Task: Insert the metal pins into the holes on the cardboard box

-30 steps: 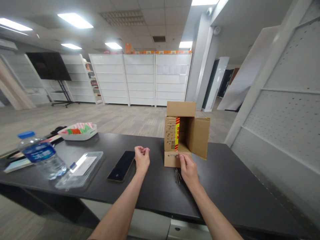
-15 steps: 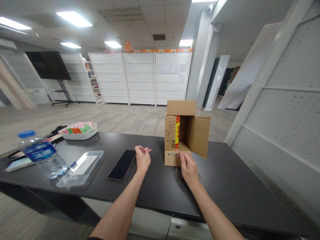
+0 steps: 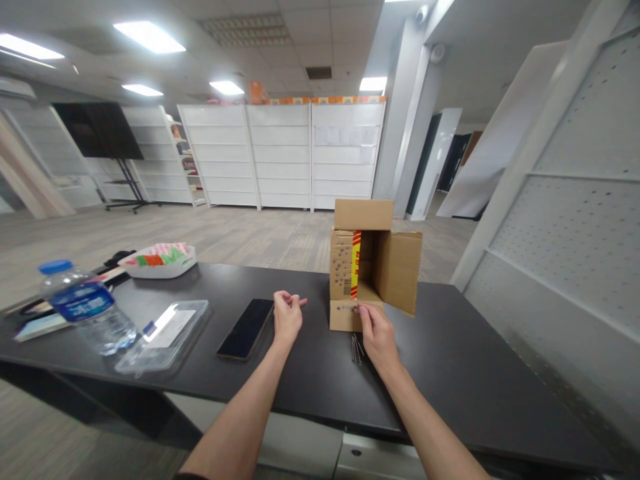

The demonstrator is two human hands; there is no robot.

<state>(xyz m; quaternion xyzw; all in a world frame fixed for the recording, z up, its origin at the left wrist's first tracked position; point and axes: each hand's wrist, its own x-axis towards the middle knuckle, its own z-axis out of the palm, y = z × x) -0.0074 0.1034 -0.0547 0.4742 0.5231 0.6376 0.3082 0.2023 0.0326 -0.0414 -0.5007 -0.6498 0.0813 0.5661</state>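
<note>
Head view: the right hand has thumb and forefinger together against the lower flap of the cardboard carton, on the dark table; whether anything sits between them is hidden. A light, square pinch close to the cardboard should work best, with the flap braced. The left hand, fingertips bunched, is near the smartphone; I cannot tell if it grips something. Long metal fasteners lie just below the flap. The carton's mouth faces the wearer, its left flap dotted dark. Farther left, a clear plastic case shows white paper; a white tray holds colourful items.
</note>
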